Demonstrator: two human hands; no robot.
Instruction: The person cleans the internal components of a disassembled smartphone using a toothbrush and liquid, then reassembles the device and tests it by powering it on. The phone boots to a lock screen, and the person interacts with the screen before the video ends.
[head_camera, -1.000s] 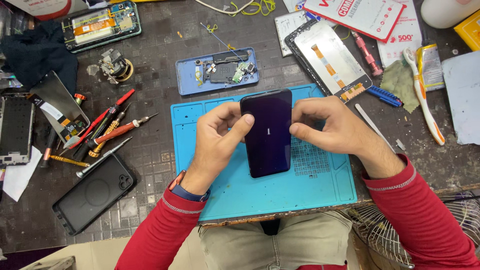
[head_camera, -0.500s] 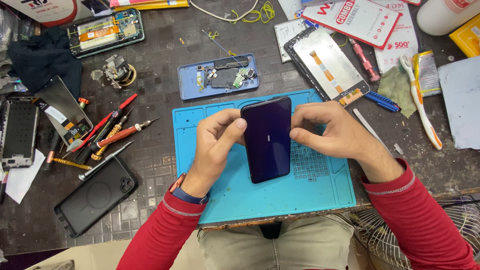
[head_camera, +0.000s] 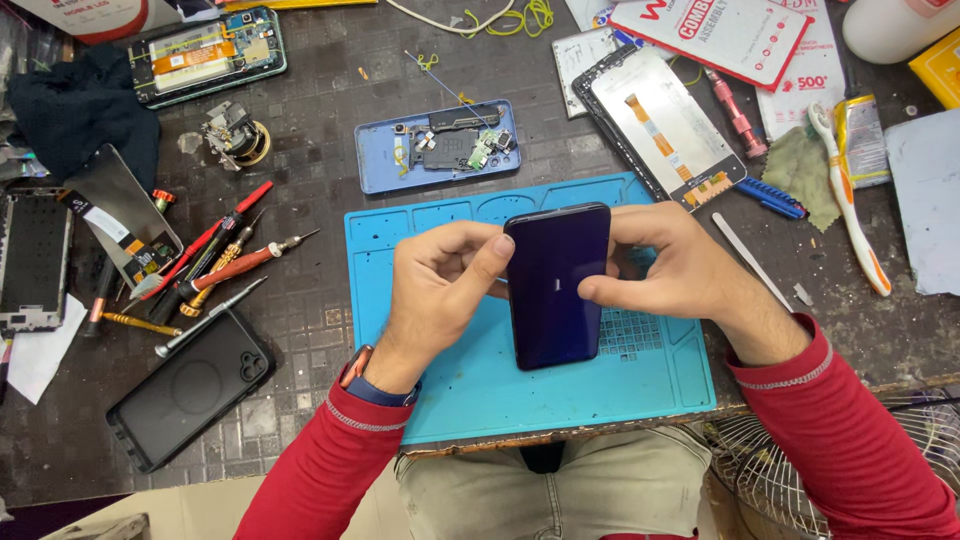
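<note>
Both hands on the dark phone (head_camera: 556, 285), held just above the blue mat (head_camera: 480, 370) at bench centre. Left hand (head_camera: 440, 285) grips its left edge, thumb on the glass; right hand (head_camera: 665, 270) clamps the right edge w/ thumb on screen. Behind the mat, a blue phone shell (head_camera: 385, 160) w/ small loose parts inside. Black case (head_camera: 190, 390) lies left.

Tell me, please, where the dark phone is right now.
In the head view the dark phone sits centre frame, held between the left hand and right hand above the blue repair mat.
</note>
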